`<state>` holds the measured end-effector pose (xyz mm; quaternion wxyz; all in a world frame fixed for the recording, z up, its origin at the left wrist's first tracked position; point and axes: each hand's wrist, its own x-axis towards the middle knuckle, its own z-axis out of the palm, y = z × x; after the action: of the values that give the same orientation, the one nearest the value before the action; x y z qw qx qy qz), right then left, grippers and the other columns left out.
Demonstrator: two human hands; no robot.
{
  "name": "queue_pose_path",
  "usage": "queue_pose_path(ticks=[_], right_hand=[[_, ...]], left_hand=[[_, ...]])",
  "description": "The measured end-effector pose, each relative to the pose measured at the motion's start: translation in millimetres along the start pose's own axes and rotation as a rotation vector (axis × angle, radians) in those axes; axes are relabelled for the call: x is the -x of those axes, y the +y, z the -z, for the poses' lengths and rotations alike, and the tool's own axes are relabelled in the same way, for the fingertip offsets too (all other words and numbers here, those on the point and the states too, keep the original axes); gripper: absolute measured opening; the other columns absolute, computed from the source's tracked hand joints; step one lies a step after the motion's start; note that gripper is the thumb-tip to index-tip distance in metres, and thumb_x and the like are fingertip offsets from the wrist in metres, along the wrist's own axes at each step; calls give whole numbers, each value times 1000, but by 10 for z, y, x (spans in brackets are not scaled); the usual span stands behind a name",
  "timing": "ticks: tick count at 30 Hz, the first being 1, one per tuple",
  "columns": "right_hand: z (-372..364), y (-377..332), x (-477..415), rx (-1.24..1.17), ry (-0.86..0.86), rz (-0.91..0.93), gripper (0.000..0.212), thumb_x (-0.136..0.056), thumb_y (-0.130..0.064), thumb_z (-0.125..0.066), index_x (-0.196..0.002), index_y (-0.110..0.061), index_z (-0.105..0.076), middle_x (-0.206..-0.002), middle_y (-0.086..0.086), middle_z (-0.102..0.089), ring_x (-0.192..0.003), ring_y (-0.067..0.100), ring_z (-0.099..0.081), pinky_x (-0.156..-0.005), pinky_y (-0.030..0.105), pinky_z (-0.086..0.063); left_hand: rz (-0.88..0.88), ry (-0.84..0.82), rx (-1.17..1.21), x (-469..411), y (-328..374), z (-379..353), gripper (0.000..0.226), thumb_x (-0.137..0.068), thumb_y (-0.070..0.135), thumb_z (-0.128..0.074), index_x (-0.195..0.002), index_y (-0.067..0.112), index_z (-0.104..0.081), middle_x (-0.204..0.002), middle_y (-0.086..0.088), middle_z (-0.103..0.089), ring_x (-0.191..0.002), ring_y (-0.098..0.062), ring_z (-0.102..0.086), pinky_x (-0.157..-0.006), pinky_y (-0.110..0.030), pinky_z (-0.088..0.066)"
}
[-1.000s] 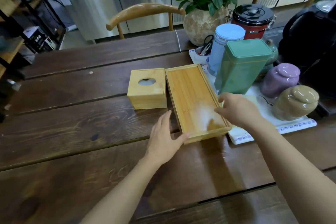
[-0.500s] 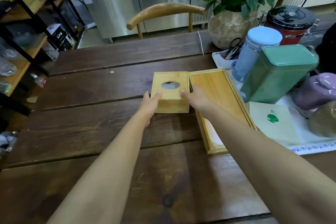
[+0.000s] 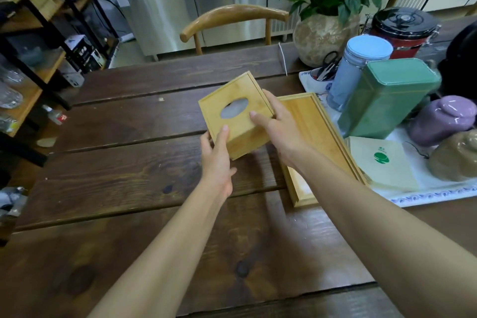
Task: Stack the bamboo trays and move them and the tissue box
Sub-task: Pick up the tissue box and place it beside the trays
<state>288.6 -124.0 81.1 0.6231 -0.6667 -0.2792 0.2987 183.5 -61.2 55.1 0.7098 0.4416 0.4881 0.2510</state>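
A square bamboo tissue box (image 3: 232,101) with an oval hole in its top is held tilted above the dark wooden table (image 3: 124,178). My left hand (image 3: 218,160) grips its near left corner, thumb on top. My right hand (image 3: 280,132) holds its right side, fingers over the top edge. The long bamboo tray (image 3: 320,134) lies flat on the table just right of the box, partly hidden by my right hand and forearm. I cannot tell whether it is one tray or a stack.
On a white mat (image 3: 438,194) at the right stand a green tin (image 3: 387,98), a blue jar (image 3: 358,70), a red canister (image 3: 402,31), purple and tan ceramic jars and a paper packet (image 3: 382,163). A potted plant (image 3: 325,34) and a chair (image 3: 232,18) are behind. Shelves stand at the left.
Both hands left the tray, took hold of the tissue box and lifted it off the table, tilting and turning it.
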Motion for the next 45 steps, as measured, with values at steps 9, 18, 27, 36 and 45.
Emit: queue_pose_path(ticks=[9, 18, 27, 36, 45], right_hand=[[526, -158, 971, -194, 235, 6, 46, -88, -24, -60, -131, -32, -47, -104, -22, -58, -98, 2, -57, -86, 33, -51], [1292, 217, 2018, -205, 448, -62, 28, -87, -17, -61, -103, -40, -62, -82, -23, -72, -76, 0, -66, -68, 29, -54], [1659, 690, 2628, -306, 520, -165, 33, -86, -15, -61, -101, -45, -65, -92, -17, -74, -90, 14, -65, -71, 36, -50], [1907, 992, 2732, -353, 529, -184, 37, -82, -5, -63, -109, -30, -66, -107, -2, -73, -104, 20, -63, -95, 37, -45], [2197, 1054, 2673, -373, 609, -224, 33, -81, -3, -63, -100, -29, -67, -103, -1, -71, -104, 23, -60, -104, 45, -39]], left_hand=[[-324, -142, -210, 997, -18, -234, 24, -93, 34, -55, -112, 23, -45, -109, 7, -56, -94, -1, -54, -78, -24, -46], [-213, -362, -357, 1715, -823, -583, 23, -89, 38, -59, -108, 33, -47, -123, 4, -56, -114, -16, -52, -96, -35, -43], [-148, -436, -555, 2012, -1493, -754, 41, -88, 40, -57, -124, 25, -47, -130, 3, -49, -123, -20, -46, -105, -45, -39], [-87, -456, -561, 2160, -1761, -894, 47, -93, 32, -55, -134, 15, -42, -139, -3, -42, -109, -10, -41, -91, -26, -34], [-63, -489, -634, 2203, -1830, -1142, 58, -94, 33, -52, -145, 16, -31, -149, -2, -34, -129, -20, -40, -97, -29, -35]])
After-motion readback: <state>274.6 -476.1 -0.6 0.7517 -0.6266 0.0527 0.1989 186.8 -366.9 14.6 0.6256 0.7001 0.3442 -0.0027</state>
